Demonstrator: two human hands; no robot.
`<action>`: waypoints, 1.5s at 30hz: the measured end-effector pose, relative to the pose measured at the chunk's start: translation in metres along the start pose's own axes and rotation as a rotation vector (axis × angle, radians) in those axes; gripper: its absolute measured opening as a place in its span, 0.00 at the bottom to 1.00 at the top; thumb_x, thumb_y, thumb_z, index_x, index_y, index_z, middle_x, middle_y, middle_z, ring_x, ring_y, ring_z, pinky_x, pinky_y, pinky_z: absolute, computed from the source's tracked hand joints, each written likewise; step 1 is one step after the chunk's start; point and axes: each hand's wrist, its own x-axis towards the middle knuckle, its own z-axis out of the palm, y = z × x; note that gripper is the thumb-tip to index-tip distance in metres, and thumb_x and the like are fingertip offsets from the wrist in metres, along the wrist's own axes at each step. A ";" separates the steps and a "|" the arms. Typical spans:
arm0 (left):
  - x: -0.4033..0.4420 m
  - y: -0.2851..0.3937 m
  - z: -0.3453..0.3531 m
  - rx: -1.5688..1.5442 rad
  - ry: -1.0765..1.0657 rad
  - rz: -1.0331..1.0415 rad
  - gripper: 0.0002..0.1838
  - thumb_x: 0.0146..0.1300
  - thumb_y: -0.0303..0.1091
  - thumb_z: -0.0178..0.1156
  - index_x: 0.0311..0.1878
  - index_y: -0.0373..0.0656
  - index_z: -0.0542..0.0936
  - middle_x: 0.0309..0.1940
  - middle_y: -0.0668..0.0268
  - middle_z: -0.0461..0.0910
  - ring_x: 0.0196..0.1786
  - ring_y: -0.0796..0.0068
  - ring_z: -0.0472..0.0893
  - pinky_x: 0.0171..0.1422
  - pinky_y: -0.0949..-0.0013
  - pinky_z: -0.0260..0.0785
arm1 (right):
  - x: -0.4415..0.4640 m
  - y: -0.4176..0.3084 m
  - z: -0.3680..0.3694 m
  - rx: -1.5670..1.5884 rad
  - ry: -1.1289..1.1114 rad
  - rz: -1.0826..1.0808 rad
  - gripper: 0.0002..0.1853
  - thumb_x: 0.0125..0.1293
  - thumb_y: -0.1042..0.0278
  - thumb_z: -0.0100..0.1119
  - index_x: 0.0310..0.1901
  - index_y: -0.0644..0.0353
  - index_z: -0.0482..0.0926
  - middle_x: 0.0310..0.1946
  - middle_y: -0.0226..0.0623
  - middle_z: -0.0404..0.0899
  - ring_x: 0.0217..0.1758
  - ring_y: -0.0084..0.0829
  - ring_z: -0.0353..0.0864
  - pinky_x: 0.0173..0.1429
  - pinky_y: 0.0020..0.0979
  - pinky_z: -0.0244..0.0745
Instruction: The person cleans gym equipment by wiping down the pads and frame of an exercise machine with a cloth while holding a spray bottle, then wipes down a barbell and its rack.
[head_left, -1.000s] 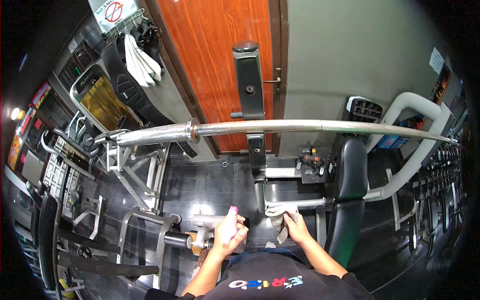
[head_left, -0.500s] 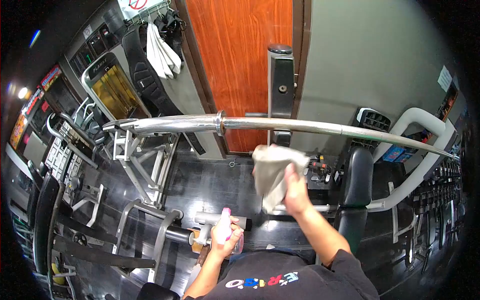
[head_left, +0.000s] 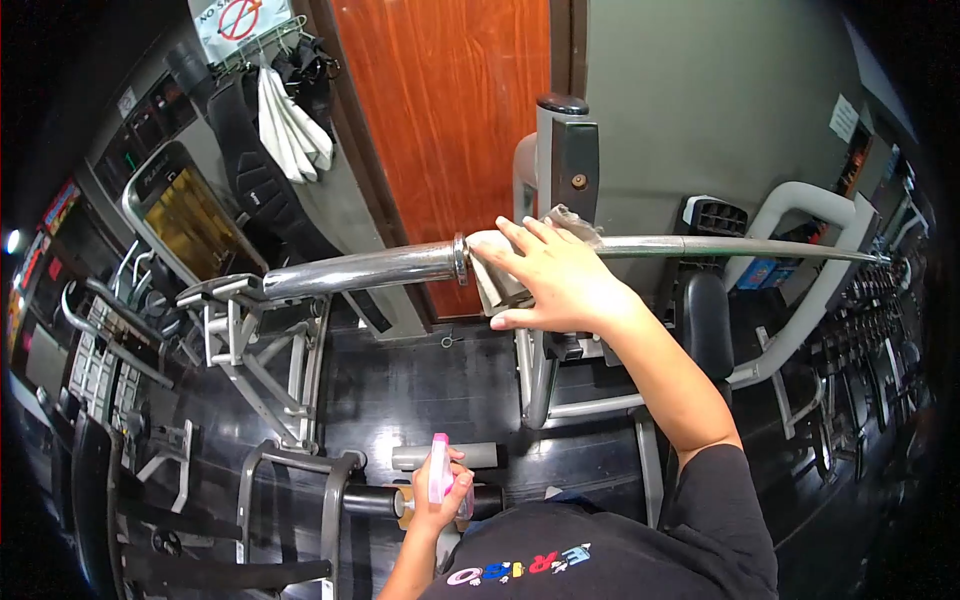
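A steel barbell [head_left: 365,268] runs across the view at chest height, its collar [head_left: 460,259] near the middle. My right hand [head_left: 560,275] lies over the bar just right of the collar, fingers somewhat spread, pressing a pale grey cloth [head_left: 490,282] onto the metal. Part of the cloth sticks out above my fingers; the rest is hidden beneath my palm. Low in front of my shirt, my left hand [head_left: 436,495] is wrapped round a spray bottle [head_left: 441,468] with a pink and white head. Most of the bottle's body is covered by my fingers.
A grey upright post [head_left: 575,165] stands behind the bar, before a wooden door [head_left: 440,120]. Black padded seats [head_left: 705,320] are at right, with dumbbell racks [head_left: 850,330] beyond. Roller pads [head_left: 372,499] lie below. White cloths [head_left: 290,125] hang at upper left.
My right hand has moved up with the cloth and now presses it on the bar beside the collar. My left hand still holds the spray bottle low. The view has shifted slightly.
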 end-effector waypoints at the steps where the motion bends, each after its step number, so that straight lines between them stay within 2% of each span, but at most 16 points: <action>1: 0.002 -0.001 -0.004 0.027 -0.008 0.018 0.24 0.63 0.43 0.66 0.51 0.32 0.73 0.26 0.65 0.80 0.35 0.73 0.84 0.44 0.68 0.76 | 0.003 -0.001 -0.002 0.051 -0.020 0.025 0.42 0.56 0.41 0.68 0.71 0.42 0.64 0.70 0.51 0.64 0.73 0.50 0.63 0.76 0.46 0.57; 6: 0.015 -0.001 -0.014 0.044 -0.038 0.071 0.22 0.59 0.45 0.68 0.47 0.37 0.77 0.23 0.68 0.83 0.28 0.78 0.82 0.37 0.72 0.74 | 0.020 0.001 -0.003 0.115 -0.107 0.064 0.42 0.57 0.50 0.70 0.71 0.54 0.64 0.63 0.50 0.72 0.67 0.49 0.70 0.71 0.44 0.63; 7: 0.017 -0.003 -0.016 0.054 -0.059 0.064 0.22 0.59 0.45 0.68 0.47 0.37 0.77 0.23 0.68 0.83 0.28 0.78 0.82 0.37 0.72 0.73 | 0.024 -0.003 0.000 0.041 -0.103 0.068 0.41 0.53 0.55 0.73 0.67 0.56 0.67 0.54 0.45 0.77 0.60 0.46 0.75 0.64 0.43 0.68; 8: 0.018 -0.004 -0.018 0.063 -0.079 0.058 0.21 0.59 0.44 0.68 0.47 0.38 0.77 0.23 0.68 0.83 0.28 0.78 0.82 0.37 0.72 0.73 | 0.026 -0.007 0.006 0.035 -0.108 0.084 0.41 0.53 0.55 0.73 0.67 0.56 0.67 0.54 0.45 0.77 0.60 0.46 0.75 0.64 0.43 0.68; 11: 0.024 -0.004 -0.022 0.038 -0.134 0.027 0.20 0.59 0.44 0.68 0.47 0.39 0.77 0.23 0.69 0.82 0.28 0.79 0.82 0.36 0.72 0.73 | 0.037 -0.017 0.030 -0.205 0.054 0.144 0.23 0.48 0.61 0.74 0.44 0.55 0.74 0.36 0.38 0.77 0.42 0.40 0.81 0.47 0.41 0.75; 16: 0.038 0.009 -0.033 0.123 -0.234 0.033 0.20 0.59 0.39 0.68 0.48 0.35 0.76 0.26 0.66 0.83 0.31 0.79 0.82 0.38 0.74 0.73 | 0.037 -0.011 0.052 -0.262 0.306 0.124 0.19 0.46 0.66 0.72 0.39 0.56 0.74 0.30 0.38 0.76 0.36 0.41 0.80 0.41 0.43 0.74; 19: 0.044 0.007 -0.042 0.141 -0.257 0.077 0.20 0.58 0.39 0.68 0.48 0.36 0.76 0.25 0.67 0.83 0.30 0.80 0.81 0.36 0.74 0.72 | 0.043 -0.012 0.041 -0.218 0.202 0.160 0.17 0.49 0.67 0.71 0.40 0.55 0.75 0.31 0.39 0.79 0.38 0.43 0.83 0.43 0.44 0.75; 22: 0.050 0.004 -0.050 0.151 -0.273 0.118 0.19 0.58 0.38 0.68 0.48 0.37 0.76 0.25 0.67 0.83 0.29 0.81 0.81 0.36 0.75 0.72 | 0.056 -0.016 0.013 -0.137 -0.094 0.249 0.17 0.50 0.65 0.71 0.41 0.55 0.77 0.32 0.41 0.83 0.40 0.43 0.85 0.46 0.44 0.77; 24: 0.051 0.003 -0.054 0.162 -0.285 0.127 0.19 0.58 0.39 0.68 0.47 0.37 0.76 0.25 0.67 0.83 0.29 0.81 0.81 0.36 0.75 0.72 | 0.067 -0.015 0.000 -0.082 -0.372 0.295 0.18 0.48 0.61 0.71 0.42 0.53 0.81 0.34 0.40 0.86 0.43 0.41 0.87 0.48 0.42 0.80; 28: 0.056 -0.002 -0.058 0.178 -0.272 0.120 0.19 0.59 0.39 0.68 0.46 0.38 0.76 0.24 0.68 0.82 0.28 0.80 0.81 0.35 0.74 0.72 | 0.090 -0.014 0.003 -0.096 -0.563 0.291 0.20 0.43 0.58 0.71 0.41 0.50 0.83 0.34 0.38 0.86 0.41 0.41 0.87 0.48 0.41 0.81; 30: 0.060 0.001 -0.057 0.158 -0.274 0.124 0.19 0.59 0.40 0.68 0.46 0.37 0.76 0.24 0.68 0.82 0.27 0.80 0.81 0.35 0.74 0.72 | 0.079 -0.017 0.008 -0.077 -0.527 0.311 0.21 0.44 0.57 0.72 0.42 0.51 0.82 0.34 0.39 0.86 0.41 0.41 0.87 0.47 0.42 0.80; 33: 0.064 0.010 -0.054 0.199 -0.285 0.160 0.18 0.58 0.41 0.68 0.45 0.39 0.77 0.22 0.68 0.80 0.25 0.76 0.81 0.35 0.71 0.73 | 0.055 -0.021 0.028 -0.130 -0.069 0.267 0.18 0.49 0.59 0.73 0.39 0.54 0.78 0.30 0.38 0.82 0.39 0.41 0.85 0.45 0.44 0.75; 37: 0.063 0.010 -0.054 0.196 -0.308 0.134 0.18 0.58 0.41 0.68 0.45 0.40 0.77 0.21 0.68 0.80 0.25 0.75 0.81 0.34 0.71 0.73 | 0.045 -0.021 0.054 -0.202 0.302 0.217 0.17 0.47 0.60 0.73 0.35 0.53 0.76 0.29 0.35 0.77 0.36 0.40 0.80 0.44 0.41 0.69; 42: 0.059 0.017 -0.052 0.206 -0.335 0.122 0.18 0.58 0.40 0.69 0.45 0.40 0.77 0.22 0.67 0.81 0.25 0.75 0.81 0.34 0.71 0.73 | 0.041 -0.022 0.072 -0.302 0.464 0.219 0.21 0.42 0.64 0.74 0.40 0.52 0.78 0.31 0.31 0.74 0.39 0.35 0.77 0.47 0.38 0.68; 44: 0.057 0.017 -0.053 0.240 -0.345 0.164 0.19 0.58 0.41 0.69 0.45 0.38 0.77 0.23 0.69 0.81 0.26 0.80 0.80 0.34 0.73 0.72 | 0.041 -0.023 0.075 -0.355 0.599 0.178 0.09 0.51 0.65 0.63 0.34 0.51 0.76 0.29 0.31 0.72 0.36 0.34 0.75 0.46 0.38 0.66; 45: 0.055 0.015 -0.054 0.241 -0.350 0.163 0.19 0.58 0.41 0.69 0.45 0.38 0.77 0.23 0.69 0.81 0.26 0.80 0.80 0.34 0.73 0.72 | 0.039 -0.027 0.076 -0.354 0.588 0.206 0.10 0.52 0.66 0.62 0.37 0.52 0.76 0.31 0.31 0.72 0.40 0.34 0.75 0.50 0.38 0.65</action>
